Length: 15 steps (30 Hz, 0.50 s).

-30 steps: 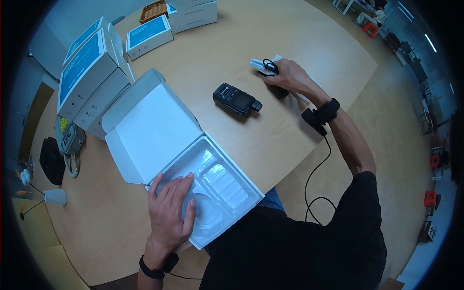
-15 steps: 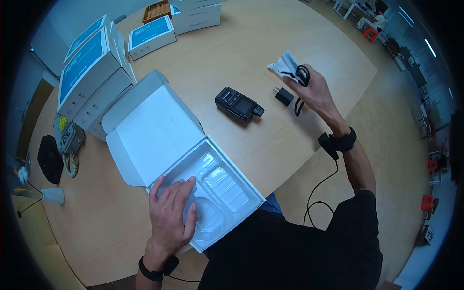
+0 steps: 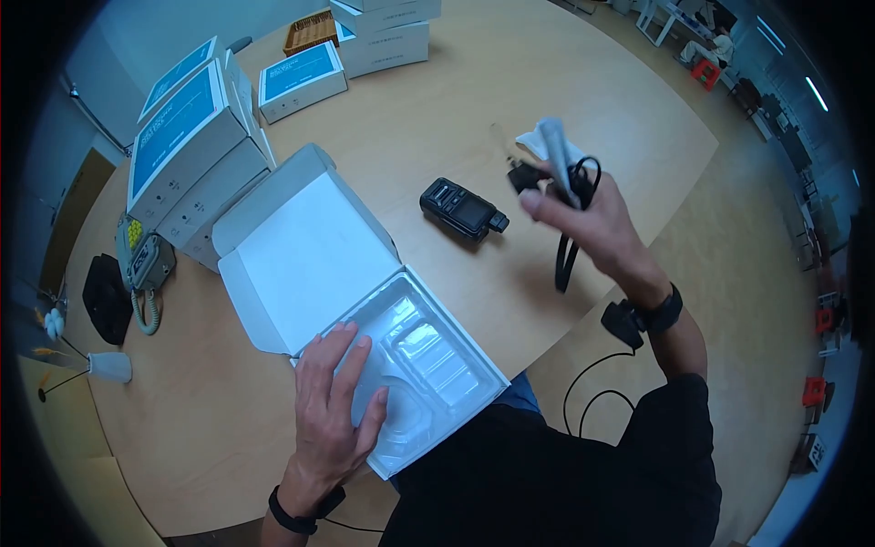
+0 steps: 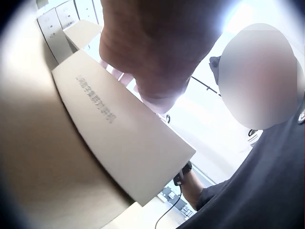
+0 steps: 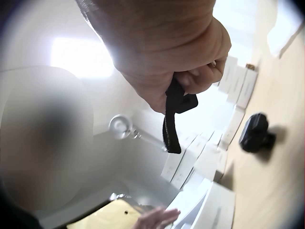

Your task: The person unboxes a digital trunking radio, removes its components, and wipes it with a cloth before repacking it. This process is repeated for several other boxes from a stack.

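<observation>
An open white box (image 3: pixel 301 246) with a clear moulded tray (image 3: pixel 428 351) lies at the table's near edge. My left hand (image 3: pixel 333 415) rests over the tray's left side, fingers extended. Above the table, my right hand (image 3: pixel 606 228) grips a black plug adapter (image 3: pixel 526 175), a coiled black cable (image 3: pixel 583 173) and a translucent wrapper (image 3: pixel 554 150). A black strap (image 5: pixel 170 126) hangs from that hand in the right wrist view. Between the hands a black handheld device (image 3: pixel 463 210) lies on the table. White paper (image 3: pixel 538 139) lies behind the right hand.
Stacked white and blue boxes (image 3: pixel 182 137) stand at the left, with more boxes (image 3: pixel 387 46) and a wicker basket (image 3: pixel 310 32) at the back. A telephone (image 3: pixel 146 264), a black pouch (image 3: pixel 108 299) and a white vase (image 3: pixel 109 367) are on the far left.
The right hand has picked up the adapter from the table and risen with it, the cable and the wrapper, leaving the white paper behind. The left hand stays at the tray.
</observation>
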Tool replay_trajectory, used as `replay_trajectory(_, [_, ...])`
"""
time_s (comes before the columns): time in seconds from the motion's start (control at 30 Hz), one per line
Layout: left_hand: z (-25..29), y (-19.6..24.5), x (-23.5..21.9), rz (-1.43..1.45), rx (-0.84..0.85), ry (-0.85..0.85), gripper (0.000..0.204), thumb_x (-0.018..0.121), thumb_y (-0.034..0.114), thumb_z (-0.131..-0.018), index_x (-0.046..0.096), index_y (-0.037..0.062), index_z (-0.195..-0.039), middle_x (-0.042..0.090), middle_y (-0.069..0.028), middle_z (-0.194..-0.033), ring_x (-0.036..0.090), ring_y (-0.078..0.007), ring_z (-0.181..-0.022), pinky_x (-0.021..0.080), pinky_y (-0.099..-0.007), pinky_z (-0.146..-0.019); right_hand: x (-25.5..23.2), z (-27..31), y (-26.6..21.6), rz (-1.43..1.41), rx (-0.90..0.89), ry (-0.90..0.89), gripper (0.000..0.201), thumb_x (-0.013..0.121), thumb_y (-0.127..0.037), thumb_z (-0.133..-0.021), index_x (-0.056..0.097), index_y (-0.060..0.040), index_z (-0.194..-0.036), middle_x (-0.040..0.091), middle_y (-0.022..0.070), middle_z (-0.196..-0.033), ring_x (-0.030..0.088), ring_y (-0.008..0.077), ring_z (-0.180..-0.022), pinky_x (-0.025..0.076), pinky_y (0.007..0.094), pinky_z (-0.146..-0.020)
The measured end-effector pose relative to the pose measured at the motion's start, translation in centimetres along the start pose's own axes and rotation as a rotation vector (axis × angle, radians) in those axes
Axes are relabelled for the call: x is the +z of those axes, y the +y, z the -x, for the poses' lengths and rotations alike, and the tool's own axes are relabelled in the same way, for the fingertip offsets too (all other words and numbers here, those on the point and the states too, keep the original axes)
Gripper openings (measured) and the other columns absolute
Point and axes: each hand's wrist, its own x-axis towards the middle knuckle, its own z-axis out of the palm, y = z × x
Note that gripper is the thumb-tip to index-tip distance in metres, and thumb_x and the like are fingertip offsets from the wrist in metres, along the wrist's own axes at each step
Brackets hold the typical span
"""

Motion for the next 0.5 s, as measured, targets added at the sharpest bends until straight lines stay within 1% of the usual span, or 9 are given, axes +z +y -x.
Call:
replay_trajectory(0.03, [-0.5, 0.6, -0.2, 0.193, -0.047, 0.05, 0.063, 0.066, 0.023, -0.094, 0.045, -0.0018, -0.148, 0.053, -0.0235, -0.142, 0.054, -0.0381, -0.13, 0.034, -0.0526, -0.116, 1.0, 0.9, -0.5, 0.074, -0.041, -0.051, 0.031, 0.084, -0.022, -0.086, 0.072, -0.0013, -0.106, 0.06, -0.0019, -0.074, 0.055, 0.0066, -0.065, 0.045, 0.0247, -0.059])
replay_trajectory(0.1, [-1.4, 1.8, 0.2, 0.391, -0.094, 0.093, 0.067, 0.066, 0.024, -0.096, 0.04, -0.002, -0.152, 0.049, -0.0248, -0.147, 0.051, -0.0389, -0.134, 0.034, -0.0513, -0.117, 4.3, 2.5, -2.5, 0.043, -0.374, -0.146, 0.038, 0.085, -0.012, -0.081, 0.07, -0.0036, -0.114, 0.067, 0.0027, -0.077, 0.064, 0.0115, -0.065, 0.049, 0.0283, -0.059])
replay_trajectory(0.17, [-2.7, 2.8, 0.9, 1.064, -0.27, 0.182, 0.071, 0.064, 0.024, -0.1, 0.03, -0.0022, -0.157, 0.045, -0.0237, -0.153, 0.051, -0.0352, -0.135, 0.035, -0.0479, -0.117, 6.9, 3.5, -3.5, 0.054, -0.524, -0.254, 0.04, 0.085, -0.02, -0.08, 0.067, -0.0051, -0.112, 0.067, 0.0108, -0.067, 0.071, 0.0237, -0.062, 0.055, 0.0347, -0.057])
replay_trajectory(0.23, [-3.1, 2.9, 0.2, 1.087, -0.3, 0.147, 0.061, 0.056, 0.022, -0.105, 0.03, -0.0027, -0.155, 0.042, -0.0215, -0.153, 0.051, -0.0308, -0.134, 0.036, -0.0445, -0.116, 9.4, 4.4, -3.8, 0.124, -0.528, -0.374, 0.046, 0.084, -0.017, -0.077, 0.065, -0.0062, -0.118, 0.07, 0.0116, -0.071, 0.071, 0.0299, -0.062, 0.056, 0.0366, -0.058])
replay_trajectory(0.3, [-1.9, 2.2, 0.5, 1.21, -0.366, -0.019, 0.049, 0.045, 0.017, -0.108, 0.034, -0.0037, -0.151, 0.046, -0.0199, -0.147, 0.054, -0.0279, -0.131, 0.044, -0.0404, -0.11, 10.3, 4.0, -4.2, 0.04, -0.56, -0.359, 0.049, 0.083, -0.018, -0.078, 0.064, -0.0048, -0.121, 0.071, 0.0113, -0.071, 0.072, 0.0281, -0.06, 0.056, 0.0359, -0.058])
replay_trajectory(0.33, [-3.1, 3.7, 0.2, 1.308, -0.382, 0.103, 0.038, 0.039, 0.014, -0.11, 0.041, -0.0037, -0.143, 0.057, -0.0157, -0.128, 0.062, -0.0227, -0.114, 0.053, -0.0341, -0.094, 10.4, 3.6, -4.4, -0.025, -0.47, -0.428, 0.05, 0.083, -0.019, -0.079, 0.063, -0.0043, -0.122, 0.071, 0.0114, -0.071, 0.072, 0.0275, -0.061, 0.056, 0.0358, -0.058])
replay_trajectory(0.37, [-3.1, 3.3, 0.0, 1.308, -0.385, 0.11, 0.038, 0.039, 0.014, -0.11, 0.041, -0.0037, -0.143, 0.057, -0.0157, -0.128, 0.062, -0.0227, -0.114, 0.053, -0.0341, -0.094, 10.5, 3.4, -4.5, -0.09, -0.38, -0.497, 0.051, 0.083, -0.019, -0.079, 0.063, -0.0038, -0.123, 0.071, 0.0115, -0.071, 0.072, 0.027, -0.062, 0.056, 0.0356, -0.058])
replay_trajectory(0.43, [-2.9, 1.9, -0.3, 1.328, -0.417, 0.021, 0.04, 0.04, 0.023, -0.111, 0.042, -0.0031, -0.142, 0.062, -0.0118, -0.115, 0.065, -0.0198, -0.094, 0.055, -0.0312, -0.081, 10.9, 3.1, -4.1, -0.089, -0.411, -0.491, 0.051, 0.084, -0.019, -0.079, 0.063, -0.0038, -0.123, 0.073, 0.0127, -0.074, 0.073, 0.0257, -0.062, 0.056, 0.035, -0.058])
replay_trajectory(0.5, [-2.7, 2.1, -0.8, 1.526, -0.549, 0.138, 0.036, 0.042, 0.031, -0.111, 0.049, 0.0003, -0.128, 0.064, -0.0112, -0.104, 0.063, -0.0178, -0.081, 0.053, -0.0308, -0.07, 10.0, 3.2, -3.5, -0.031, -0.596, -0.372, 0.05, 0.084, -0.017, -0.08, 0.064, -0.0029, -0.123, 0.073, 0.0123, -0.076, 0.073, 0.0246, -0.063, 0.056, 0.0344, -0.058])
